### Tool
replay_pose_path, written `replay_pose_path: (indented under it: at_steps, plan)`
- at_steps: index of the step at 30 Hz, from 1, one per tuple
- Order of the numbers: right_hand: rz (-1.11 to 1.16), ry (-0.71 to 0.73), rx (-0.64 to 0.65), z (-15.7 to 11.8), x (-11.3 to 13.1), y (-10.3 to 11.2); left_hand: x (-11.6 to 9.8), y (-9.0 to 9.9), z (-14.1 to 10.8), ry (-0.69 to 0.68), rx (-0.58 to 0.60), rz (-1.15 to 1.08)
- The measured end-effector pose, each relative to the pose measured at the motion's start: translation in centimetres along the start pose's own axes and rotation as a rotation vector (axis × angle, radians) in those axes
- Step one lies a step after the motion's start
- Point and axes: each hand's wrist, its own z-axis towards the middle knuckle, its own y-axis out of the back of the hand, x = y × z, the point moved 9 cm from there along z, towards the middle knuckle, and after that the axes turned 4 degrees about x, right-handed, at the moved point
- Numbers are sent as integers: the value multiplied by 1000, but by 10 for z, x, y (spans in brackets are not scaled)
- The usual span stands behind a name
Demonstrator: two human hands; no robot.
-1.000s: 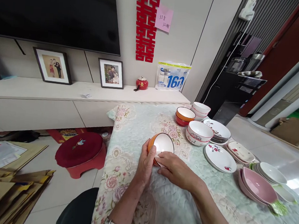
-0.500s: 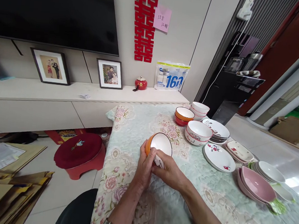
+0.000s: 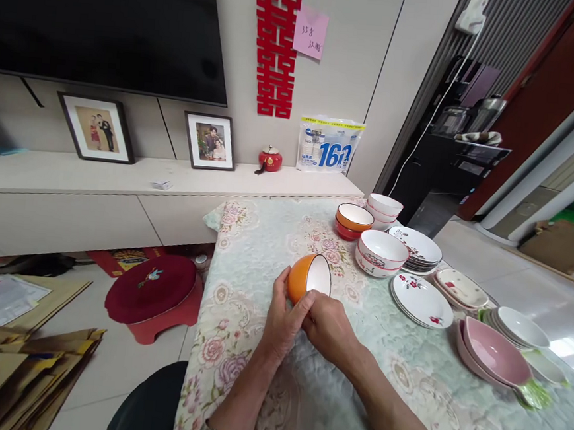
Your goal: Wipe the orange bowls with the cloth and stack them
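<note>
An orange bowl (image 3: pixel 300 277) with a white inside and dark rim is tilted over the table, its mouth facing right. My left hand (image 3: pixel 281 324) is closed around its outer side, thumb toward the near rim. My right hand (image 3: pixel 332 323) is closed at the near rim, its fingers curled at the bowl's mouth. A crumpled white cloth showed in that hand half a second ago; now the fingers hide it. Beyond the hands stands another orange bowl (image 3: pixel 355 216), stacked on a red bowl (image 3: pixel 347 232).
On the flowered tablecloth (image 3: pixel 259 252), white bowls (image 3: pixel 381 252), flowered plates (image 3: pixel 422 300), pink leaf-shaped bowls (image 3: pixel 495 354) and small white bowls (image 3: pixel 521 326) stand to the right. A red stool (image 3: pixel 154 294) and flattened cardboard (image 3: pixel 30 374) are on the floor at left.
The bowl has turned so that more of its orange outside shows and its mouth faces further right. My right hand has rolled over, covering the white cloth.
</note>
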Motion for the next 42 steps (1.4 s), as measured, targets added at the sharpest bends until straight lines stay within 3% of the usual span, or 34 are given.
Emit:
replay_pose_path:
  at_steps: [2, 4, 7, 9, 11, 13, 18, 21, 24, 29, 31, 33, 35, 39, 42]
  plan:
    - [245, -17, -81, 1, 0, 6, -8, 1, -4, -17, -5, 58]
    - [525, 47, -52, 2, 6, 9, -12, 6, -5, -26, -42, 74]
    - [875, 150, 196, 1, 17, 5, -10, 14, -3, -25, -90, 18]
    - [973, 163, 325, -1, 16, 5, -6, 15, 0, -16, -83, -11]
    - [924, 182, 373, -3, 11, 6, -3, 15, 2, -7, -63, -17]
    - [735, 217, 355, -3, 4, 6, -4, 13, 4, -4, -41, 8]
    - [30, 160, 101, 3, -13, 7, -11, 6, 3, -27, 10, 127]
    - [-248, 79, -6, 5, -12, 9, -12, 5, 3, -36, 16, 137]
    - [-170, -3, -18, 6, -13, 8, -11, 5, 4, -44, 7, 151]
    - [688, 107, 212, 3, 2, -2, -13, 5, 4, -42, 22, 105]
    - [827, 173, 282, -1, 10, 4, -13, 8, 4, -24, 14, 80]
    - [702, 263, 321, -7, 20, 11, -12, 11, 4, -6, -11, 68]
    - [419, 319, 329, -13, 26, 14, -8, 13, 4, 19, -26, 60]
    - [-112, 217, 288, -16, 21, 7, -2, 16, 6, 47, -51, 68]
    - [-162, 186, 242, -14, 26, 5, 0, 17, 5, 60, -61, 91]
